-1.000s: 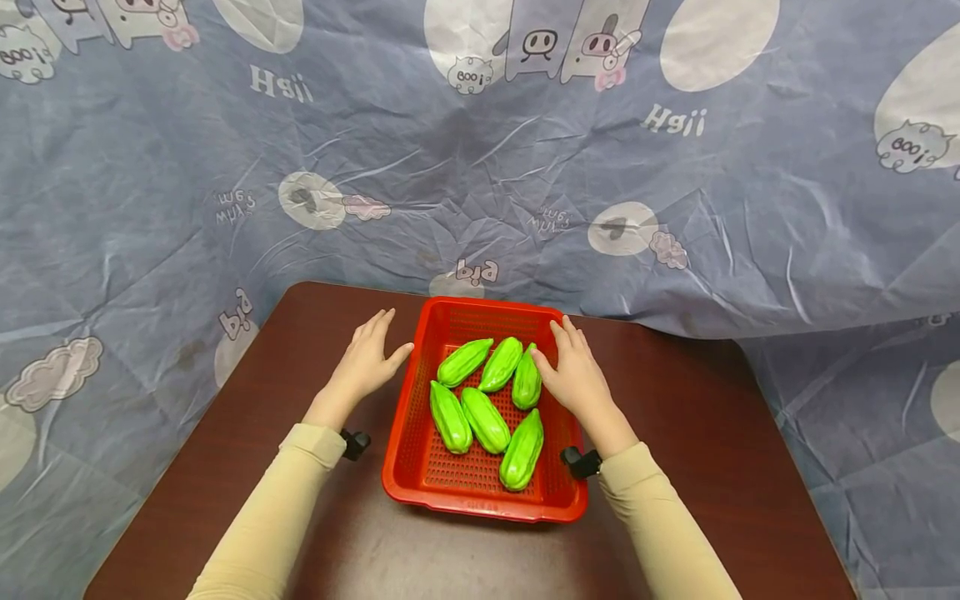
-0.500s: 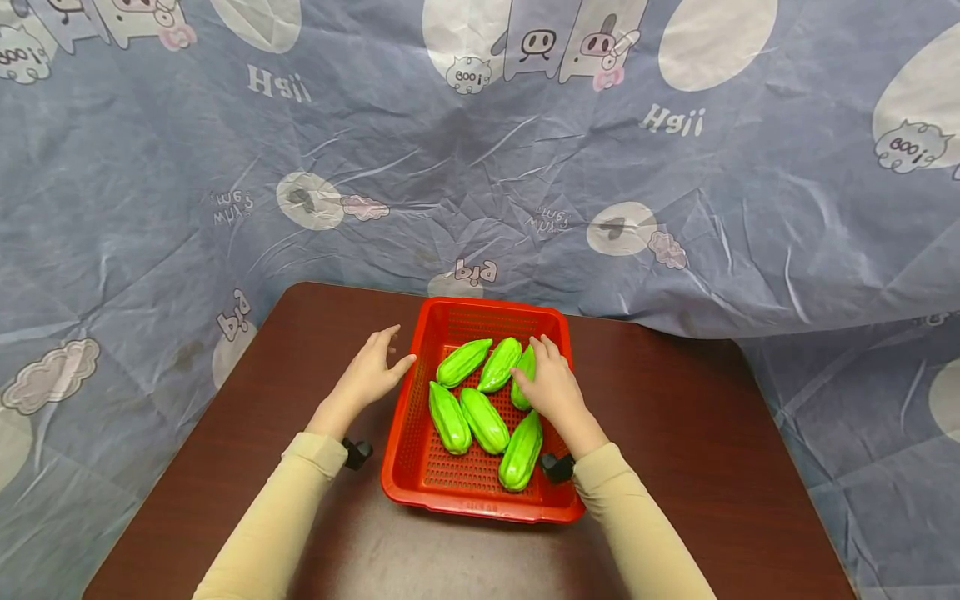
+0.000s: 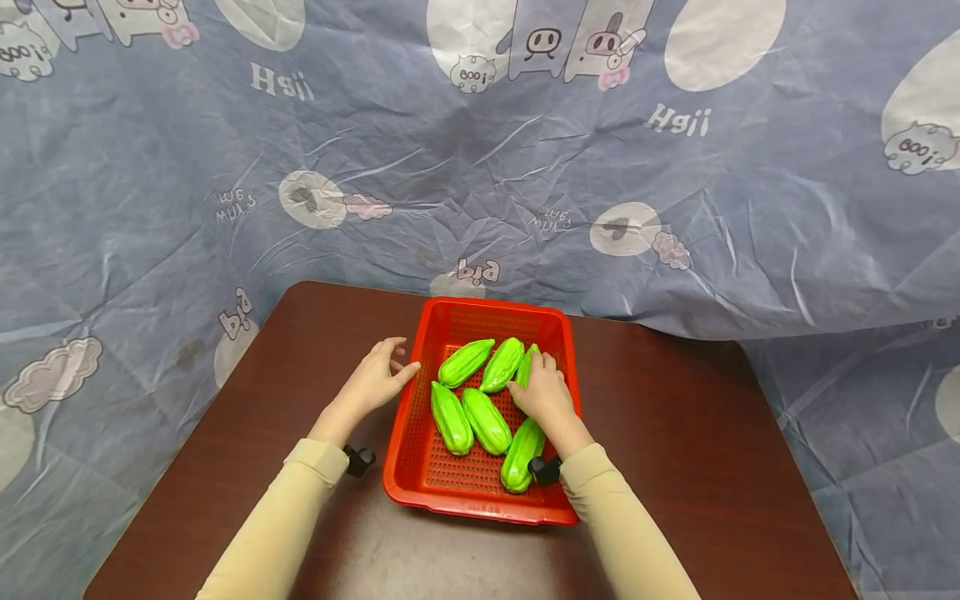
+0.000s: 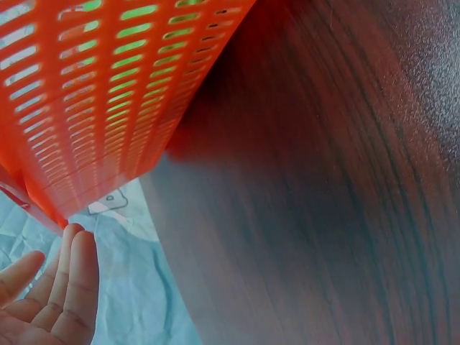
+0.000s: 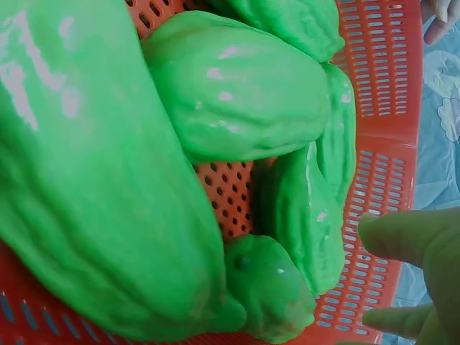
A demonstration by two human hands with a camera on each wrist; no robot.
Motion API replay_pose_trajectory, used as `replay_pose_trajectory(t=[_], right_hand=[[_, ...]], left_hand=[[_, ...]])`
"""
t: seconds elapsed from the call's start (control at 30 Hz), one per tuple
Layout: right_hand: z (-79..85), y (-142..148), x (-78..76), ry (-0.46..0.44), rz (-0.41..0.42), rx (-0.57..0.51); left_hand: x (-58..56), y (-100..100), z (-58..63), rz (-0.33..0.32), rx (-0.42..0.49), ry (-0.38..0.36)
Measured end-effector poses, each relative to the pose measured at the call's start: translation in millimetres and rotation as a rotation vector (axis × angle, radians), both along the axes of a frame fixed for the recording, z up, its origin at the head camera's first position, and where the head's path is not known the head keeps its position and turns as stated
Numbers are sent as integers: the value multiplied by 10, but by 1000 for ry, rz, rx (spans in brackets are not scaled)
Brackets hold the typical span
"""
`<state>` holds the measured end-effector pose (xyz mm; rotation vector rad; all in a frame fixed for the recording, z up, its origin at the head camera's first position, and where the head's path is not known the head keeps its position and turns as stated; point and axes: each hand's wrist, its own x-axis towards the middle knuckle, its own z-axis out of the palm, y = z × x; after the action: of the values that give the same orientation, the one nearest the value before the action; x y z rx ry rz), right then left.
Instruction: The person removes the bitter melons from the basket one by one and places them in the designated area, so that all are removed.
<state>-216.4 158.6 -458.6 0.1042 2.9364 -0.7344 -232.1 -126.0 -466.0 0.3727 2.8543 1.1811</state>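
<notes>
A red plastic basket holds several glossy, ridged, bright green gourd-like vegetables. My right hand is inside the basket, over the far-right green gourd, and partly covers it. In the right wrist view, the thumb and a finger of the right hand are spread, with a gap between them and the nearest gourd end. Beside the basket's left rim, my left hand holds nothing, its fingers loosely bent. The left wrist view shows its fingertips close to the basket wall; contact cannot be told.
The basket stands on a dark brown wooden table. A grey-blue printed cloth hangs behind and along the sides. The near-right gourd lies beneath the right wrist and its black camera.
My right hand has moved left and nearer, from the right rim to over the far-right gourd. My left hand has shifted slightly nearer and its fingers have bent more. The gourds have stayed put.
</notes>
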Motion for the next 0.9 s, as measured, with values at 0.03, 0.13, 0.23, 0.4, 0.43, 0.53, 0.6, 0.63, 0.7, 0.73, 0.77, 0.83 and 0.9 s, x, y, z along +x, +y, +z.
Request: replay_pose_trajectory(t=[0.03,0.13,0.23,0.4,0.43,0.53,0.6,0.63,0.7,0.73,0.77,0.83,0.9], right_hand=[[-11,0,-3,-5,-6,-3],[-54,-2,-13,-19,-15,0],[-104,-8,-19,-20,-22,2],[-162,-31,-20,-13,-36,12],[-164,-33,-23,-9,-40,17],[-172,-50,-34,-1,-59,29],[-185,-67,-40,0,-73,42],[-191,-77,-41,-3,-78,51],[-206,-99,-43,-13,-87,69],[-213,-109,-45,-18,-88,84],[-219,-118,-48,-20,-89,99],[-228,-131,-56,-19,-89,125],[-237,-137,-66,-10,-88,145]], left_hand=[[6,6,3,-4,3,-6],[16,20,-1,-14,8,-27],[23,29,-19,-19,11,-52],[30,37,-48,-20,21,-89],[29,40,-50,-21,24,-98],[27,39,-59,-20,42,-128],[28,34,-77,-16,73,-158],[30,33,-87,-11,96,-173],[34,30,-114,-3,151,-205],[37,31,-128,0,179,-219],[41,33,-139,5,206,-231],[47,39,-157,10,241,-236],[48,48,-173,10,254,-227]])
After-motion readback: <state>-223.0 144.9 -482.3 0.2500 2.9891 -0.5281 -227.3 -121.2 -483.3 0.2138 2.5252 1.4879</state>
